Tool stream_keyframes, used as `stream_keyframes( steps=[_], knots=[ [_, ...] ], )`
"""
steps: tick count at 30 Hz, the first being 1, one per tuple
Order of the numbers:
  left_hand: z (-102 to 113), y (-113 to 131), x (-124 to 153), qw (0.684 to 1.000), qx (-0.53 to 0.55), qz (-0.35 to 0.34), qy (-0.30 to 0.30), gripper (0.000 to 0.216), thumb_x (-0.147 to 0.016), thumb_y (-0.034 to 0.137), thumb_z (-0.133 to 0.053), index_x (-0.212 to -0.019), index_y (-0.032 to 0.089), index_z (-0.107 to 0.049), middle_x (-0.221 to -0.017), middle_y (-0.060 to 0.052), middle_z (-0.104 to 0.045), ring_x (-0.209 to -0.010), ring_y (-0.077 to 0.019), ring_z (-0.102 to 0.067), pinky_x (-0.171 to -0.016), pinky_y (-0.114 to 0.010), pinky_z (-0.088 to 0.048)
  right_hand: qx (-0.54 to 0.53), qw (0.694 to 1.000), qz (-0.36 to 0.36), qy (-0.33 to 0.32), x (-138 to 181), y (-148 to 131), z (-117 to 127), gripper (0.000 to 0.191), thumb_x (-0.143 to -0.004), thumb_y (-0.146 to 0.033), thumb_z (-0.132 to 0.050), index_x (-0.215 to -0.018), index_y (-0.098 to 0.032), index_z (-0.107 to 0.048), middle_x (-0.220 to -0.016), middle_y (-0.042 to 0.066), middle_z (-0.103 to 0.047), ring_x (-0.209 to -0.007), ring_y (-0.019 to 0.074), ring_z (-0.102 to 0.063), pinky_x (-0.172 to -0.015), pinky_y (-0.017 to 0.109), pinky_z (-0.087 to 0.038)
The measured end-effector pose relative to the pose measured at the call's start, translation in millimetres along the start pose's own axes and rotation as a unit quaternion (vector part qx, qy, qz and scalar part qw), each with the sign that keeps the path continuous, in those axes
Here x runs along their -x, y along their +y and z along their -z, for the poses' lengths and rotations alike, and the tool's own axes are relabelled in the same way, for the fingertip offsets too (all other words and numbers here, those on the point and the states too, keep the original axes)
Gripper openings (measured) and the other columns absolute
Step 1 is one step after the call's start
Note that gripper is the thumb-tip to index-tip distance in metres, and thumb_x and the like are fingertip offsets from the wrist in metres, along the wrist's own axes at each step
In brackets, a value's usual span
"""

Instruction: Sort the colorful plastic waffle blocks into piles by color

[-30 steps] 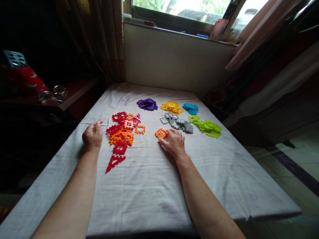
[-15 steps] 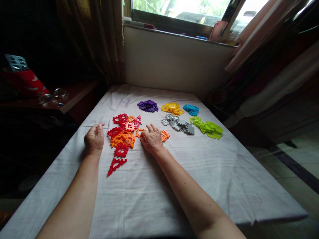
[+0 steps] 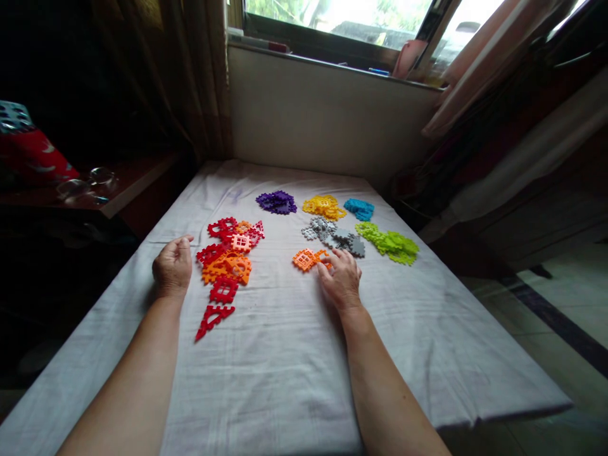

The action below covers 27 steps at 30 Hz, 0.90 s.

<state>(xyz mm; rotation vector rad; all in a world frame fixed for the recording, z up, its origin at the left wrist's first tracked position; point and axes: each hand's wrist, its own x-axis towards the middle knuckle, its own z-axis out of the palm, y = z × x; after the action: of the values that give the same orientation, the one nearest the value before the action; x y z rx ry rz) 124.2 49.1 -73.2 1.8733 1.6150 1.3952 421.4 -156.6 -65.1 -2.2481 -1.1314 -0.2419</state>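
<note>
A wide table (image 3: 266,380) under a wrinkled pale cloth fills most of the room, its far edge by the wall (image 3: 304,120) below the window (image 3: 342,19). Beyond its far left corner hangs a dark curtain (image 3: 204,82), and left of the table a brown cabinet (image 3: 156,171) carries a red pouch (image 3: 33,152) and a pair of glasses (image 3: 75,190).

The right edge slants out to the near right corner, with tiled floor beyond; plain cloth runs from the near edge up to the hands. The left hand (image 3: 171,269) sits close to the left edge, loosely curled in. The right hand (image 3: 342,278) is over the middle, fingers bent.

Just right of the left hand sprawls a red-and-orange heap (image 3: 213,269). Toward the right edge lie green (image 3: 394,246) and grey (image 3: 349,240) heaps; nearer the far edge, purple (image 3: 276,202), yellow (image 3: 323,206) and blue (image 3: 360,209) ones.

At mid-table, under the right fingertips, is a toothed orange frame (image 3: 323,254); I can't tell whether it's pinched. Just left lies an orange square (image 3: 304,259), flat, with window-like openings.
</note>
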Motion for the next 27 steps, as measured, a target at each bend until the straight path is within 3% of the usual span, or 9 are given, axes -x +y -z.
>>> stream_keyframes(
  steps=[3,7,9,14,19,23,27],
  knots=[
    [0,0,0,1.0,-0.002,0.007,-0.004,0.045,-0.089,0.049,-0.042,-0.101,0.019,-0.072,-0.093,-0.009,-0.076,-0.088,-0.0219,-0.069,-0.082,-0.032,-0.053,0.012,1.0,-0.006,-0.014,2,4,2,0.008,-0.081,-0.03,-0.068,-0.085,-0.025,-0.074,-0.127,0.01,-0.068,-0.13,0.0351,-0.051,-0.104,0.055,-0.041],
    [-1,3,0,1.0,-0.003,0.01,-0.005,0.044,-0.089,0.049,-0.042,-0.101,0.019,-0.072,-0.092,-0.009,-0.076,-0.091,-0.0231,-0.07,-0.085,-0.033,-0.053,-0.001,1.0,0.023,-0.003,5,-13,0,0.014,-0.083,-0.03,-0.067,-0.092,-0.023,-0.074,-0.13,0.012,-0.066,-0.132,0.0348,-0.049,-0.106,0.053,-0.039],
    [-1,3,0,1.0,-0.005,0.004,-0.008,0.044,-0.089,0.048,-0.042,-0.1,0.019,-0.072,-0.095,-0.01,-0.077,-0.092,-0.0233,-0.07,-0.085,-0.033,-0.053,-0.021,0.998,0.063,-0.02,9,-31,-3,0.015,-0.084,-0.029,-0.066,-0.096,-0.023,-0.074,-0.131,0.011,-0.066,-0.132,0.0322,-0.05,-0.108,0.051,-0.038],
    [-2,3,0,1.0,-0.003,-0.004,-0.012,0.042,-0.089,0.046,-0.042,-0.102,0.019,-0.072,-0.1,-0.01,-0.077,-0.093,-0.0225,-0.071,-0.084,-0.032,-0.053,-0.06,0.967,0.197,-0.153,19,-94,-19,0.033,-0.087,-0.04,-0.066,-0.116,-0.024,-0.069,-0.134,0.009,-0.064,-0.123,0.0258,-0.056,-0.105,0.041,-0.04],
    [-2,9,3,0.999,-0.013,-0.034,-0.039,0.04,-0.088,0.046,-0.044,-0.098,0.019,-0.072,-0.102,-0.011,-0.077,-0.097,-0.0234,-0.071,-0.087,-0.033,-0.053,-0.038,0.956,0.203,-0.207,24,-136,-36,0.041,-0.09,-0.047,-0.061,-0.123,-0.023,-0.064,-0.123,0.008,-0.069,-0.11,0.0245,-0.061,-0.094,0.037,-0.045],
    [-2,18,7,0.993,-0.029,-0.076,-0.085,0.035,-0.085,0.045,-0.047,-0.092,0.021,-0.072,-0.103,-0.009,-0.077,-0.099,-0.0233,-0.07,-0.09,-0.032,-0.053,-0.037,0.961,0.186,-0.201,28,-138,-42,0.033,-0.093,-0.042,-0.057,-0.119,-0.024,-0.066,-0.115,0.008,-0.071,-0.106,0.0238,-0.062,-0.09,0.036,-0.045],
    [-2,23,12,0.985,-0.044,-0.109,-0.129,0.032,-0.085,0.045,-0.049,-0.091,0.024,-0.072,-0.104,-0.006,-0.077,-0.1,-0.0219,-0.07,-0.092,-0.03,-0.053,-0.07,0.968,0.167,-0.171,20,-117,-34,0.033,-0.091,-0.036,-0.058,-0.121,-0.025,-0.065,-0.119,0.006,-0.071,-0.107,0.0225,-0.062,-0.093,0.034,-0.044]
  ],
)
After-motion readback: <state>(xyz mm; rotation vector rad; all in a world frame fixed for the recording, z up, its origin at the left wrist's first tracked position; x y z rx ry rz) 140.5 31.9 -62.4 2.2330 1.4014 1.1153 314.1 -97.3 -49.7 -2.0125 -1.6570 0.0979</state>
